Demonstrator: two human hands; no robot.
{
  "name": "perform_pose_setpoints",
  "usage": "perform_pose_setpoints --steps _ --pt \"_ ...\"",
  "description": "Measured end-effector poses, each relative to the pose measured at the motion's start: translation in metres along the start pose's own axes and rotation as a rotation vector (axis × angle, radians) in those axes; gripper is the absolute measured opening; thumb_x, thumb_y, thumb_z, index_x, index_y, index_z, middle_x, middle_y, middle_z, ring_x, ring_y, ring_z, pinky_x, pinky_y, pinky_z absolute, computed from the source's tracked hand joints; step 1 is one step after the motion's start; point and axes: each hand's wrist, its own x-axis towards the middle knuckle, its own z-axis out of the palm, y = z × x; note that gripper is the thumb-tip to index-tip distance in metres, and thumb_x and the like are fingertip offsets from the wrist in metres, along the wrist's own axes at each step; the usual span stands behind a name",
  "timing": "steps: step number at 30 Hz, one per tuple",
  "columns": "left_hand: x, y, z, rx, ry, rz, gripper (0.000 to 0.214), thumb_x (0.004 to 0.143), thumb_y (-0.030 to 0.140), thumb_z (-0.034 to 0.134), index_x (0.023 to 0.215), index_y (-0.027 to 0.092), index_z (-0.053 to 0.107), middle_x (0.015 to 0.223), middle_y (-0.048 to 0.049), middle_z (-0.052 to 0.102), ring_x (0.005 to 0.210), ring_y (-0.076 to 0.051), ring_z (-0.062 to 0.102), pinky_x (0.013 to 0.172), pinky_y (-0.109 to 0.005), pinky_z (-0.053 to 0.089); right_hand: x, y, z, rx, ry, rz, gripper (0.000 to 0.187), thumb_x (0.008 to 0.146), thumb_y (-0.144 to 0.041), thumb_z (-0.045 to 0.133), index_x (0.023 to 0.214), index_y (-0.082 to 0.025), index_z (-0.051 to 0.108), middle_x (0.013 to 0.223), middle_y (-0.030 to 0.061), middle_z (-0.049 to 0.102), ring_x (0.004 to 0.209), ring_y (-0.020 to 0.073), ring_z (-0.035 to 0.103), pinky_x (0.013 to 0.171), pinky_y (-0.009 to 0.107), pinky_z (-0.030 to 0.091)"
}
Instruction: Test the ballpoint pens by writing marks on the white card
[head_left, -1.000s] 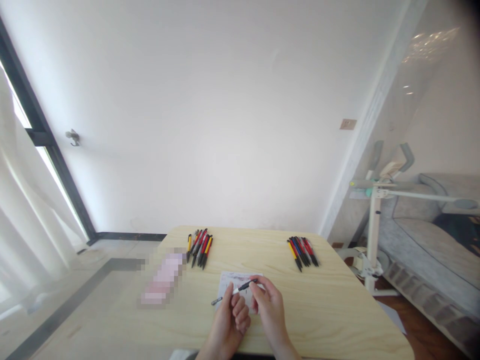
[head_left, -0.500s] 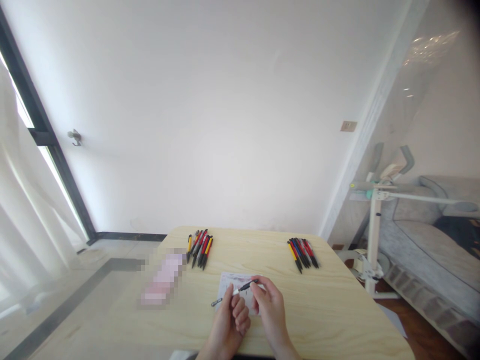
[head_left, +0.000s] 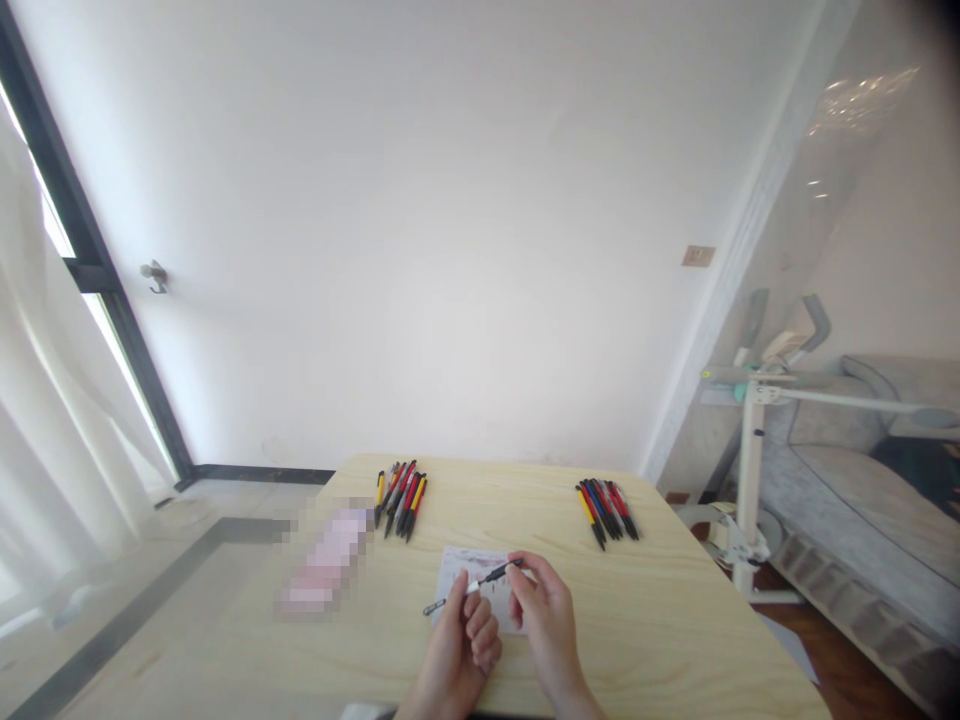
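A slim pen (head_left: 474,587) with a white barrel, a clip end and a black grip section slants up to the right between my hands. My left hand (head_left: 466,640) pinches its barrel between thumb and curled index finger, and the clip end sticks out to the left. With thumb and fingertips, my right hand (head_left: 546,610) grips the black tip end. Whether the black section is fully joined to the barrel is too small to tell. Beneath the hands lies a printed sheet of paper (head_left: 450,570), partly covered by them.
On the wooden table (head_left: 660,620), a bunch of coloured pens (head_left: 401,498) lies at the back left and another group of pens (head_left: 606,510) at the back right. A pixelated pink item (head_left: 326,560) is at the left edge. An exercise machine (head_left: 750,470) stands beyond the right side.
My right hand has shifted slightly to the right with the black end of the pen. My left hand stays almost in place, still pinching the barrel.
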Motion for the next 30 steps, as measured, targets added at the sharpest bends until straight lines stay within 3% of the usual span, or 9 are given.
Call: perform_pose_setpoints --steps 30 --pt "-0.0006 0.0004 0.0005 0.011 -0.005 -0.005 0.046 0.072 0.045 0.058 0.051 0.019 0.026 0.038 0.0103 0.021 0.03 -0.003 0.02 0.032 -0.016 0.012 0.0028 -0.0073 -0.0048 0.011 0.038 -0.01 0.03 0.072 -0.04 0.061 0.086 -0.013 0.058 0.043 -0.0057 0.045 0.039 0.0078 0.039 0.037 0.018 0.03"
